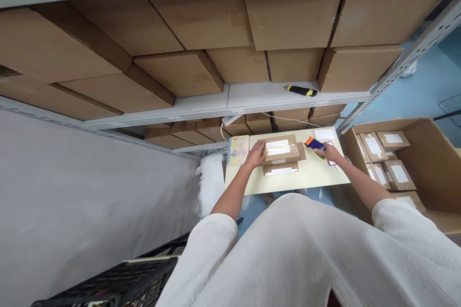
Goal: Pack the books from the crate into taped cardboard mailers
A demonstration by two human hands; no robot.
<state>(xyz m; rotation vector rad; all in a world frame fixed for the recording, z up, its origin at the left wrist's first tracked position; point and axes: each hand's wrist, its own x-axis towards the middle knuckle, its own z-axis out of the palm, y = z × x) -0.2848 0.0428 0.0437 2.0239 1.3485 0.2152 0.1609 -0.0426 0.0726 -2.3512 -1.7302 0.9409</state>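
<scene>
Left hand [255, 154] lies spread on a parcel [281, 149]; right hand [327, 152], at 3 o'clock, grips a blue tool [314, 144]; uneven pressing could skid the parcel across the desk [313, 177].

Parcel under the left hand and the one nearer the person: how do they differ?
The left hand rests on the farther parcel, which looks larger and thicker; the nearer parcel looks flatter and nothing touches it. The farther parcel's white label sits mid-top; the nearer parcel's runs along its front edge. Both are brown cardboard with white labels.
</scene>
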